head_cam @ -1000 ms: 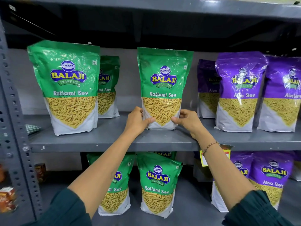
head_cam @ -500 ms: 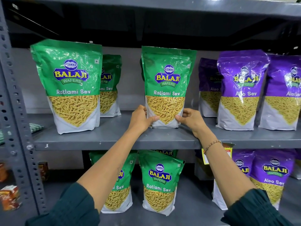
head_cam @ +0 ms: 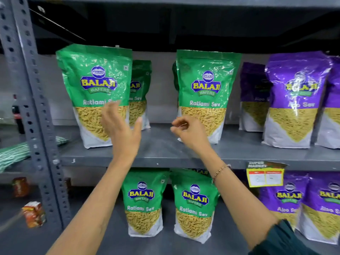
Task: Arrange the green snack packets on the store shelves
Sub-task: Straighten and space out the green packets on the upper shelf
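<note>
Green Ratlami Sev packets stand upright on the grey upper shelf (head_cam: 165,153): a left packet (head_cam: 92,85), one behind it (head_cam: 140,89), and a middle packet (head_cam: 206,89). My left hand (head_cam: 123,131) is open in front of the left packet's lower right, fingers spread, holding nothing. Just off the middle packet's lower left corner is my right hand (head_cam: 187,131), fingers loosely curled and empty. Two more green packets (head_cam: 143,203) (head_cam: 195,205) stand on the lower shelf.
Purple Aloo Sev packets (head_cam: 294,100) fill the right side of both shelves. A yellow price tag (head_cam: 265,175) hangs from the upper shelf edge. A perforated grey upright (head_cam: 33,107) stands left, with a dark bottle (head_cam: 17,115) and small orange packs (head_cam: 34,214) beyond it.
Both hands have let go of the middle green packet, which stays standing. My left hand has moved left toward the left packet and opened; my right hand has drawn slightly back.
</note>
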